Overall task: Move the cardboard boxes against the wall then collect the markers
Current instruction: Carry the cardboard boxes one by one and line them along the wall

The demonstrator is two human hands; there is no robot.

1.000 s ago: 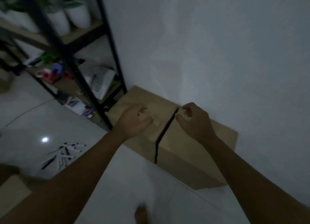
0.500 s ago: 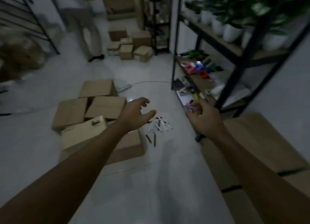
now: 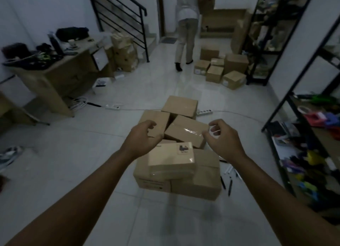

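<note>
A heap of cardboard boxes lies on the white tiled floor in front of me. A small labelled box [image 3: 172, 161] sits on top of a wide box [image 3: 204, 179]. Behind them lie a taped box [image 3: 185, 130], a box at the left [image 3: 155, 121] and a far box [image 3: 180, 106]. My left hand [image 3: 142, 138] and my right hand [image 3: 223, 138] hover above the heap, fingers loosely curled, holding nothing. Several dark and white markers [image 3: 229, 177] lie on the floor just right of the wide box.
A black metal shelf [image 3: 294, 98] crammed with colourful items runs along the right. A wooden desk [image 3: 55, 76] stands at the left. Power strips [image 3: 113, 107] and cables cross the floor behind the heap. More boxes [image 3: 220, 69] and a person [image 3: 185, 30] are at the back.
My view has swung from the two boxes at the wall to the heap in the middle of the room. Both hands left those boxes and now hover over the heap.
</note>
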